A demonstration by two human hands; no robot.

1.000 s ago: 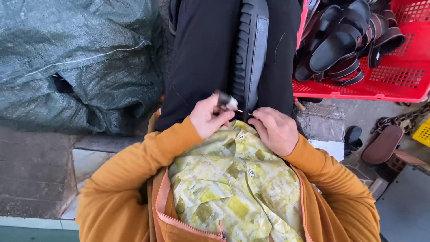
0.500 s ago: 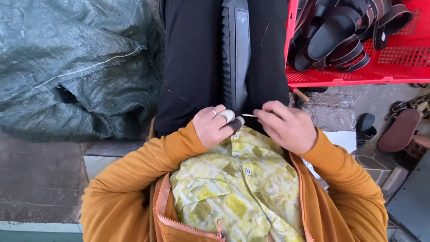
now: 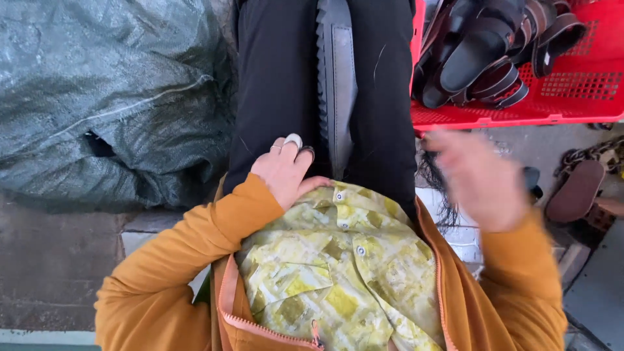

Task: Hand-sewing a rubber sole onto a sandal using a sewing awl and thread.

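Lying between the person's black-trousered thighs, the shoe sole (image 3: 336, 84) is a long, dark grey strip with a toothed, ridged tread along its left edge and a flatter grey face bearing a stitched or grooved border. Long axis runs straight up and down the view, in line with the legs: one end points away from the body toward the top of the frame, the near end tapers toward the lap, ending just above the shirt hem.

Left hand (image 3: 286, 172) rests on the left thigh just beside the sole's near end. Fingers curled inward and held close together, a pale thimble-like cap on one fingertip (image 3: 293, 139); whether they pinch anything cannot be told. Hand lies near the sole; contact unclear.

Right hand (image 3: 480, 179) is raised off to the right, well apart from the sole, heavily blurred. Fingers look loosely spread; grip cannot be told.

Around: orange jacket sleeves, yellow-green patterned shirt (image 3: 338, 273) with snap buttons. Grey-green woven sack (image 3: 110, 97) to the left. Red plastic crate (image 3: 572, 97) at upper right, holding dark sandals (image 3: 481, 52). A brown sole (image 3: 575, 190) on the ground at far right.
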